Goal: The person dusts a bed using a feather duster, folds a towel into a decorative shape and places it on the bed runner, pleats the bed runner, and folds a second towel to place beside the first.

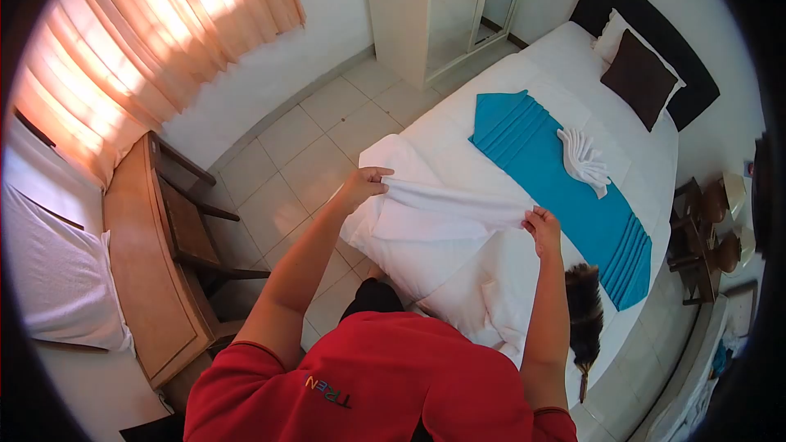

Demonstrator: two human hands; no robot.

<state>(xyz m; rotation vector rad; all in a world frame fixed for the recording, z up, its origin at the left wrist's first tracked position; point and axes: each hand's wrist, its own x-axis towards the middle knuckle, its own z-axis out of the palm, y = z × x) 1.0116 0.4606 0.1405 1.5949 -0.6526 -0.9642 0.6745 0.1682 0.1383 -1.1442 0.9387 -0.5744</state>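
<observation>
Stretched between my two hands is the folded edge of a white cloth [458, 203], above the near end of the bed. My left hand [366, 186] pinches its left end. At the other end, my right hand [542, 227] has its fingers closed on the cloth, close to the turquoise runner [553, 176]. The rest of the white cloth hangs in loose folds over the white bedding [409, 262]. A fan-folded white towel [584, 160] lies on the runner. Beside my right forearm, a dark feather duster [584, 319] rests on the bed.
A dark pillow [639, 78] leans near the black headboard [655, 41]. On the left stand a wooden desk [139, 270] and a chair [192, 225], below orange curtains [147, 41]. A pale wardrobe [401, 16] is at the back. Lamps [733, 250] stand at the right.
</observation>
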